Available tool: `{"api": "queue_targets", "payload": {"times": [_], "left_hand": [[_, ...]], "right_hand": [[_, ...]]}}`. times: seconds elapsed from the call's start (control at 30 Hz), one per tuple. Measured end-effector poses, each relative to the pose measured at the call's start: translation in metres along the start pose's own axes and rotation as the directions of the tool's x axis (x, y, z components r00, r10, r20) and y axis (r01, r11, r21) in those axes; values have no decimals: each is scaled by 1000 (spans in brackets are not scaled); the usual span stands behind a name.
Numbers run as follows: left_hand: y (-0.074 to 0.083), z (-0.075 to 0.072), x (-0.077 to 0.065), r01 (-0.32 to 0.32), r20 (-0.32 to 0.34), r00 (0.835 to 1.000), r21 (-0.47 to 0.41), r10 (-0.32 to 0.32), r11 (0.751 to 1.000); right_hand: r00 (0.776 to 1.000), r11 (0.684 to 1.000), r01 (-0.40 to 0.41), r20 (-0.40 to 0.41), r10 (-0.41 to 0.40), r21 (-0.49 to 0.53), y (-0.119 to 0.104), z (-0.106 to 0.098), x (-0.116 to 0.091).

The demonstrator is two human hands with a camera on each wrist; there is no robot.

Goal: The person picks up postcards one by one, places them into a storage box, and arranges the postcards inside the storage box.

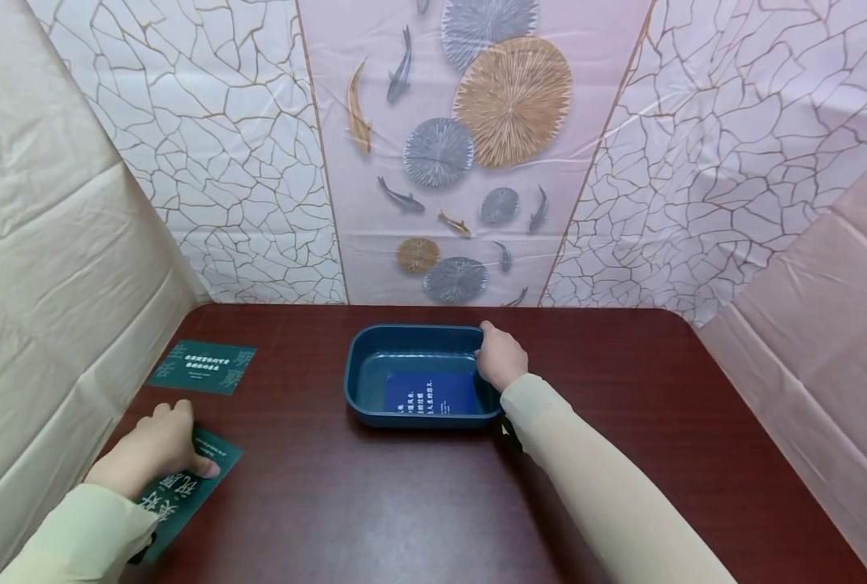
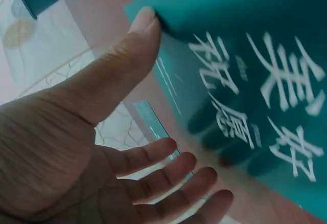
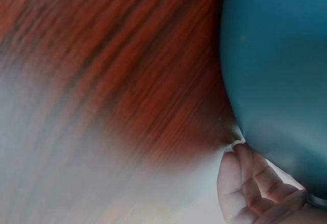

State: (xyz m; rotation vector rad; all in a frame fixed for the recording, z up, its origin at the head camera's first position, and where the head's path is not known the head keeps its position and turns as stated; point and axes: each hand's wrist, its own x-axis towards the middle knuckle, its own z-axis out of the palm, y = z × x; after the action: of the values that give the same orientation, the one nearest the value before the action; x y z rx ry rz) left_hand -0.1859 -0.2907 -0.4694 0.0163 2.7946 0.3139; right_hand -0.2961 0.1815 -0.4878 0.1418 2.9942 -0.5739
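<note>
My left hand (image 1: 157,448) is over a dark green card (image 1: 190,491) with large white characters at the table's left front. In the left wrist view its thumb touches the card near a corner, while the other fingers (image 2: 153,155) are loosely spread and cast shadows on the card. A blue rectangular tray (image 1: 418,421) stands at mid-table, and my right hand (image 1: 502,358) grips its right end at the rim. Inside the tray lies a blue card (image 1: 444,392) with white writing. The right wrist view shows curled fingers (image 3: 232,183) against the tray's outer wall.
Another green card (image 1: 212,375) with white print lies flat at the far left of the reddish-brown table (image 1: 623,405). Patterned cloth (image 1: 251,162) hangs behind the table, and plain cloth walls (image 1: 53,284) close in the sides.
</note>
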Motion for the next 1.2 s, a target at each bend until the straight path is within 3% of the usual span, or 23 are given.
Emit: {"api": "queue_targets", "payload": {"times": [0.3,0.6,1.03,1.2], "left_hand": [[-8,-2,0,68,89,994,-10,-67,998],[4,2,-3,75,38,996,22,-76,997],[11,1,2,103,63,992,57,-106,993],[11,3,3,67,51,996,52,-70,996]], "right_hand": [[1000,1000,5,0,-5,8,-1,-1,-2],[1000,1000,2,6,-2,6,-2,-4,-5],[1000,1000,-4,-9,4,7,-2,2,0],[1000,1000,-7,-8,7,9,0,1,0]]}}
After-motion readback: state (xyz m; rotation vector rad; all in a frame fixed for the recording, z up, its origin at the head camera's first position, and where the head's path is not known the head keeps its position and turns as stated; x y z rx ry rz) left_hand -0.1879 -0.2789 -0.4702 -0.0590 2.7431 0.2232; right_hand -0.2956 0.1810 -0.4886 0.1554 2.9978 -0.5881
